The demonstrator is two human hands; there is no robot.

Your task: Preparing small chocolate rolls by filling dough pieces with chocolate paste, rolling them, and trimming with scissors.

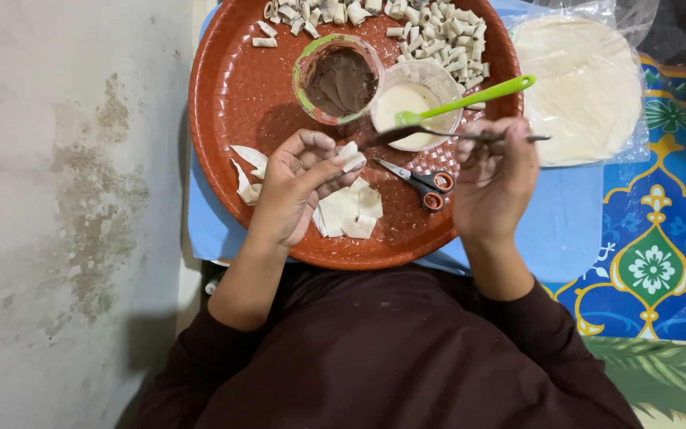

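Observation:
My left hand [299, 179] pinches a small rolled piece of pale dough [350, 156] between thumb and fingers, above a little stack of cut dough squares [349, 210]. My right hand [495, 176] grips a slim metal utensil [470, 135] whose dark tip points left towards the roll. Both hands hover over a round red-brown tray [236, 95]. Just beyond them stand a cup of brown filling [341, 81] and a clear cup of white paste [411, 103] with a green brush [470, 99] resting in it.
Small scissors with orange-rimmed handles [422, 181] lie on the tray between my hands. Several finished dough rolls [438, 36] are heaped at the tray's far edge, scraps [246, 171] at its left. Round wrappers in a plastic bag [585, 87] lie right. A grey floor [65, 199] lies left.

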